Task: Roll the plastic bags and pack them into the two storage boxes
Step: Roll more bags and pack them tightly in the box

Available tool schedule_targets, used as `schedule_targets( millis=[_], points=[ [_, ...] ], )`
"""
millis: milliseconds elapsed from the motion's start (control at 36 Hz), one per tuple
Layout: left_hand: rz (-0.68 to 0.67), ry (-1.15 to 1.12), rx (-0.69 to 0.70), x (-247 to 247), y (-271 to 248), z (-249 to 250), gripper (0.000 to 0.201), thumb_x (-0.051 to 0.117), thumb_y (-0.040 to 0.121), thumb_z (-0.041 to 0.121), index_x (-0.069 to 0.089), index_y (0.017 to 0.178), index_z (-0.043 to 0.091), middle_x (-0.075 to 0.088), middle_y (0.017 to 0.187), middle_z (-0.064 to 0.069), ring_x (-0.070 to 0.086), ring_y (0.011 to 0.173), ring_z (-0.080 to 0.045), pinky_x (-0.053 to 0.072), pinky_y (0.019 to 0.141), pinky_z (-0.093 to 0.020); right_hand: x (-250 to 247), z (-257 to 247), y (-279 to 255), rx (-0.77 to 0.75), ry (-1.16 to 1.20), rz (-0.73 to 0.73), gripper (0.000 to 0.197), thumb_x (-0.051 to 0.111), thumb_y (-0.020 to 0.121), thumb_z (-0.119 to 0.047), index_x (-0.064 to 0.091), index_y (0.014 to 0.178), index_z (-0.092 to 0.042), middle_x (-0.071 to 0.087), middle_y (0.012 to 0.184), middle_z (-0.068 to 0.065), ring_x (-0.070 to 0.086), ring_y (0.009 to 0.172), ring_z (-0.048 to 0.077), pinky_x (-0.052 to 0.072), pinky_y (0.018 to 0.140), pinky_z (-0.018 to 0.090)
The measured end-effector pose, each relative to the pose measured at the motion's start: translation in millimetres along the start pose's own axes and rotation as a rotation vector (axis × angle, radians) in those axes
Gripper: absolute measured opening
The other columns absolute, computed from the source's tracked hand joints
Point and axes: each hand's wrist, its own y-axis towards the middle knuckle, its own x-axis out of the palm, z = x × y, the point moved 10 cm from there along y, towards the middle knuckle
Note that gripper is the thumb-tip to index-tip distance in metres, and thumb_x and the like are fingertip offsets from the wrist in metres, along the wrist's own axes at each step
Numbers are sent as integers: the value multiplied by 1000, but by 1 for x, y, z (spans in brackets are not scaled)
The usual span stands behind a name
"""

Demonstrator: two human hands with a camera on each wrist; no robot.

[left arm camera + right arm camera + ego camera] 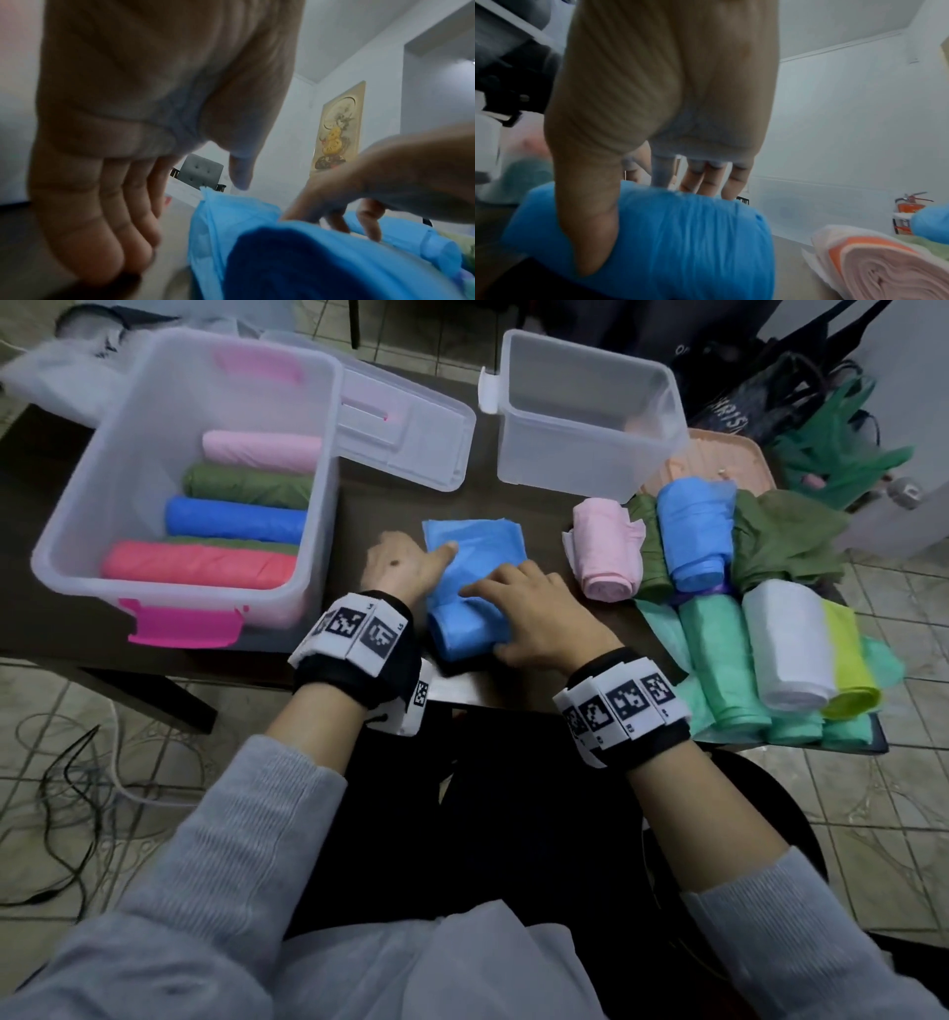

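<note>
Table [359,516] has the big box [77,557] on my left, holding pink, green, blue and red rolls, with the smaller box [590,454] standing further back to the right. Between them, right in front of me, lies the blue bag [472,588], half rolled. My right hand [544,618] sits on top of the roll, fingers spread flat and thumb tucked against the near end. My left hand [405,567] is beside it, thumb pressing the flat part, fingers relaxed.
</note>
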Motion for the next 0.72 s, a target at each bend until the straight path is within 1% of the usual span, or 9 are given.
schedule_targets(
  millis=[83, 167, 222, 278, 361, 417, 528, 611, 722],
  points=[
    [-83, 74, -9, 11, 1, -5, 60, 55, 88, 52, 57, 118, 0, 57, 126, -18, 56, 114, -32, 49, 89, -35, 3, -4, -1, 8, -103, -26, 64, 64, 75, -19, 43, 135, -24, 39, 124, 5, 34, 119, 25, 27, 87, 35],
    [-162, 115, -14, 20, 1, -3, 58, 66, 79, 50, 57, 116, 6, 63, 117, -12, 60, 108, -27, 46, 78, -29, 7, -6, -1, 14, -129, -37, 61, 63, 73, -15, 42, 130, -19, 40, 122, 7, 35, 118, 27, 27, 89, 37],
    [-174, 162, -6, 23, 0, 2, 59, 74, 75, 41, 55, 119, 6, 61, 119, -12, 60, 109, -27, 47, 79, -28, 12, -7, -1, 16, -105, -64, 63, 62, 73, -14, 39, 131, -18, 44, 121, 7, 37, 118, 27, 27, 94, 38],
    [-182, 167, 15, 24, 0, 8, 55, 77, 74, 28, 55, 119, 6, 60, 121, -13, 60, 109, -28, 51, 87, -31, 17, -5, -2, 18, -78, -96, 61, 61, 75, -15, 38, 131, -17, 48, 120, 7, 41, 117, 26, 30, 96, 38],
    [-260, 56, 41, 32, 1, 17, 44, 76, 76, 16, 61, 114, 3, 64, 111, -12, 63, 101, -27, 53, 89, -39, 18, -4, -3, 13, -86, -114, 55, 61, 77, -20, 44, 129, -21, 49, 116, 7, 43, 114, 26, 32, 83, 35],
    [-292, -30, 52, 34, -1, 21, 35, 77, 74, 10, 64, 106, 2, 67, 101, -11, 65, 92, -25, 54, 87, -39, 19, -4, -4, 10, -76, -129, 50, 63, 77, -23, 48, 124, -21, 50, 114, 8, 45, 111, 27, 32, 81, 34],
    [-234, -111, 61, 25, 8, 24, 33, 81, 64, 10, 65, 93, 9, 69, 103, -12, 66, 96, -25, 53, 90, -41, 17, -6, -6, 4, -44, -129, 50, 65, 74, -23, 48, 120, -21, 52, 113, 6, 51, 109, 26, 31, 78, 34],
    [-181, -209, 40, 15, 14, 27, 41, 82, 49, 17, 65, 85, 10, 70, 98, -10, 68, 90, -24, 55, 86, -42, 14, -8, -6, 2, -31, -116, 52, 67, 74, -25, 49, 123, -22, 52, 114, 5, 50, 110, 25, 34, 82, 35],
    [-66, -240, 100, -11, 16, 40, 20, 78, 69, 12, 59, 69, 18, 69, 97, -8, 67, 91, -21, 56, 82, -36, 18, -11, -6, 9, -19, -124, 53, 66, 75, -24, 50, 126, -23, 51, 114, 6, 48, 110, 26, 36, 84, 35]
  ],
)
